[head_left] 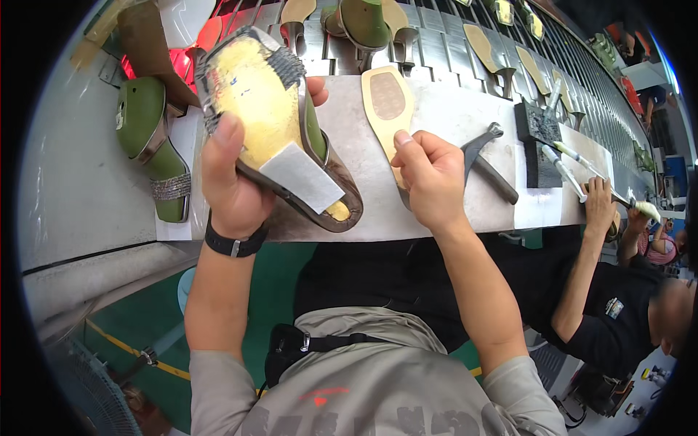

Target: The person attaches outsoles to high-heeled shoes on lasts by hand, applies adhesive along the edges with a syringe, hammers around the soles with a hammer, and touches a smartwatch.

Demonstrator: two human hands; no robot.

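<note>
My left hand (236, 174) is closed round a shoe on a green last (251, 102), its underside turned up. That underside is yellowish, with frayed dark fabric round the front edge and a white rectangular patch (304, 178) toward the heel end. My right hand (432, 171) pinches the near end of a beige shoe sole (398, 125), which has a brownish inset panel at its far end. The sole lies over the pale work surface, right of the shoe; its near end is partly hidden by my fingers. Right of this hand lies a pair of pincers (483, 156).
A green last with a sparkly strap (156, 145) stands at the left beside a cardboard piece (156, 51). Beyond the bench, a slatted conveyor (443, 54) carries soles with heels. A black block (536, 131) with brushes stands at right, near a co-worker's hand (600, 207).
</note>
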